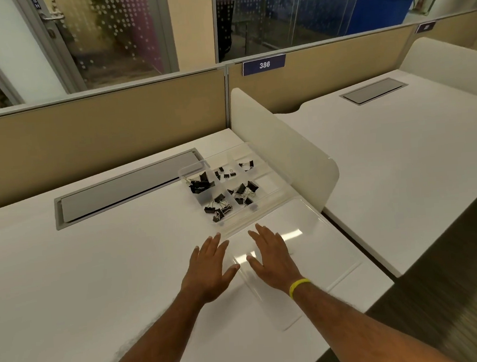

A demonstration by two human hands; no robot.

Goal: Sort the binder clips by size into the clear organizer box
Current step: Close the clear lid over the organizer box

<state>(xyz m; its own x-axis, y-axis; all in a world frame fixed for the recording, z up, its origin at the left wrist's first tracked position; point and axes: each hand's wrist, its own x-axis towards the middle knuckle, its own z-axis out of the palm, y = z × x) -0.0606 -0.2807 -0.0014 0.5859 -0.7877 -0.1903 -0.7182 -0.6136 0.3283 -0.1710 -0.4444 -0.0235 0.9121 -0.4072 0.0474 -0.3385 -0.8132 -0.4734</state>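
Two hands, flat, fingers spread, grasping nothing: left hand on the white desk, right hand on the clear lid. At 12 o'clock from them, one clear organizer box, open. Inside, black binder clips in five groups across separate compartments; individual count impossible to tell. Yellow band on right wrist.

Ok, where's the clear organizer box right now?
In the head view, the clear plastic organizer box sits open on the white desk, right of the grey cable hatch and against the white divider panel, just beyond both hands.
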